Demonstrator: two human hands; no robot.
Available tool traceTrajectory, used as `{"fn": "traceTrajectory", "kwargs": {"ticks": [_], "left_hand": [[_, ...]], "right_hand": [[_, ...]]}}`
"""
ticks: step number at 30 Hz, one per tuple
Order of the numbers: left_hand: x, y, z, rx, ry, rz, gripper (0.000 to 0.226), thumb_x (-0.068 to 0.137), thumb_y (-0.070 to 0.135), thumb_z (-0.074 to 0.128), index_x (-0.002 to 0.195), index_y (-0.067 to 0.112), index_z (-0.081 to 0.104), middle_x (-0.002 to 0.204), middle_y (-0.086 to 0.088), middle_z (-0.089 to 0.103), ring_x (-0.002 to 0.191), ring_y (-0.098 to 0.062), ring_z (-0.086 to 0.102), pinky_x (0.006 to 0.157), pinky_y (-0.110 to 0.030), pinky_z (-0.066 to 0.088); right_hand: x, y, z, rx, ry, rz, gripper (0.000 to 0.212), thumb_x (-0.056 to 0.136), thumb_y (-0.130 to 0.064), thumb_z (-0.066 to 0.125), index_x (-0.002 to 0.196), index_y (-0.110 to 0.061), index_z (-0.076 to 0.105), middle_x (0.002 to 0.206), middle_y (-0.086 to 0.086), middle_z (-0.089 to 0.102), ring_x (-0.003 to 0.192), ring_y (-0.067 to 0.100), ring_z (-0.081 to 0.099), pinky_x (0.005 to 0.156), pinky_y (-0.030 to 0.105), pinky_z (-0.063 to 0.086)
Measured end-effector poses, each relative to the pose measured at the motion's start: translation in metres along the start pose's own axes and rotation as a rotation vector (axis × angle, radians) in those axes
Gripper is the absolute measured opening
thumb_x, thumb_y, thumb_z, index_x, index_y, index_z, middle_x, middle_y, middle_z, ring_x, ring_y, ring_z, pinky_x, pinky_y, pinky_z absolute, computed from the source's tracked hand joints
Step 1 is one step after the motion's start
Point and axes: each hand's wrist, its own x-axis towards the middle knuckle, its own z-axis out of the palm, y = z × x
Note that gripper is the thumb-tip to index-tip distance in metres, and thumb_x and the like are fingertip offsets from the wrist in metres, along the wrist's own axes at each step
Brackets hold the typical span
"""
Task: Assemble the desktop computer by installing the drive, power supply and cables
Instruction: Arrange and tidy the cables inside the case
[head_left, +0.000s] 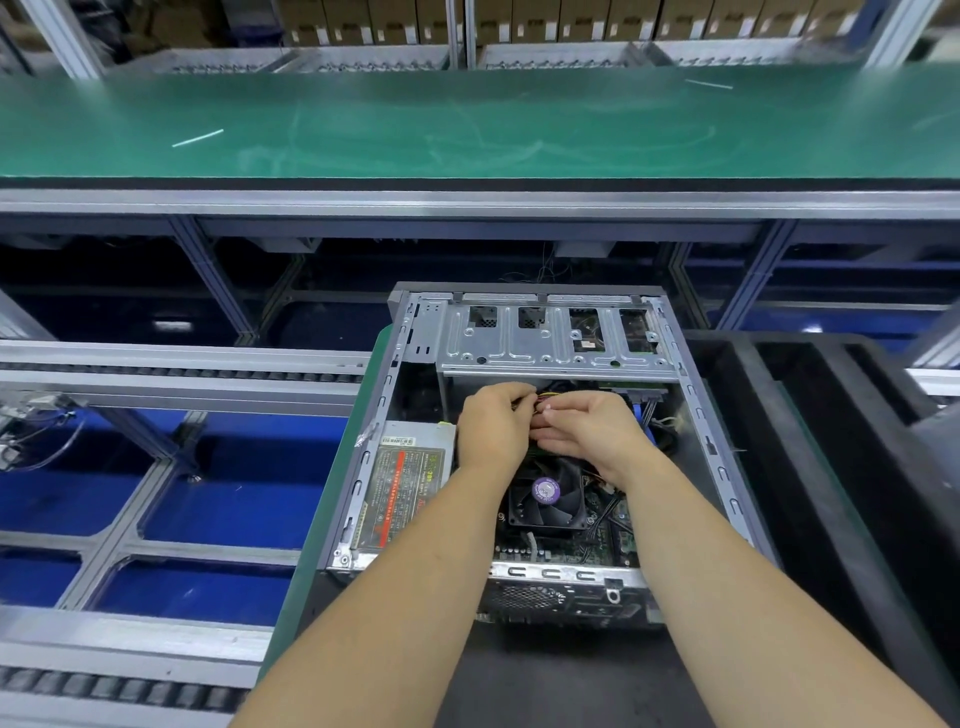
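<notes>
we have both hands down in the open computer case (691, 395), the left hand (493, 431) with fingers curled around a bundle of red and yellow power cables (543, 399) and the right hand (587, 431) meeting it fingertip to fingertip, its fingers pinching at the same bundle; whatever connector sits at the end is hidden under our knuckles, so we cannot tell whether it is lined up yet. this looks like the cabling step, and to do it well we should find the keyed side of the plug by feel before pressing, push straight down rather than at a slant, and let one hand steady the wires while the other seats the plug. just below our wrists sits the cpu cooler fan (545, 493) with its purple centre label, so slack should be routed away from its blades. the power supply (402, 488) already lies in the left of the case, beside our left wrist. the drive cage (550, 338) spans the far end, and blue data cables (636, 415) hang near its right side, close to our right hand. the motherboard (571, 545) shows toward the near edge.
</notes>
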Motion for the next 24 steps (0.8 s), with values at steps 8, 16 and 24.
{"fn": "traceTrajectory", "kwargs": {"ticks": [8, 16, 24], "left_hand": [[-0.0015, 0.0001, 0.0032, 0.151, -0.008, 0.103, 0.024, 0.1, 0.019, 0.052, 0.105, 0.016, 0.075, 0.106, -0.003, 0.072, 0.096, -0.028, 0.065, 0.082, -0.043, 0.052], [-0.0016, -0.0019, 0.005, 0.283, -0.026, 0.164, 0.026, 0.099, 0.019, 0.049, 0.104, 0.022, 0.074, 0.108, 0.0, 0.072, 0.096, -0.029, 0.065, 0.078, -0.044, 0.054], [-0.0017, -0.0041, 0.0076, 0.213, -0.003, 0.139, 0.024, 0.098, 0.02, 0.052, 0.102, 0.022, 0.076, 0.107, 0.0, 0.073, 0.097, -0.028, 0.066, 0.08, -0.044, 0.054]], "right_hand": [[0.001, 0.0002, 0.0009, -0.084, 0.04, -0.065, 0.01, 0.093, -0.002, 0.065, 0.094, -0.005, 0.074, 0.093, 0.008, 0.076, 0.079, 0.017, 0.073, 0.06, 0.024, 0.055], [0.0037, -0.0008, -0.0023, -0.104, 0.135, -0.071, 0.007, 0.089, -0.001, 0.069, 0.092, -0.006, 0.074, 0.082, 0.01, 0.076, 0.065, 0.014, 0.066, 0.057, 0.025, 0.051], [0.0045, 0.0003, -0.0022, -0.122, 0.128, -0.074, 0.006, 0.088, -0.001, 0.071, 0.09, -0.005, 0.074, 0.08, 0.01, 0.076, 0.064, 0.013, 0.067, 0.057, 0.022, 0.053]]}}
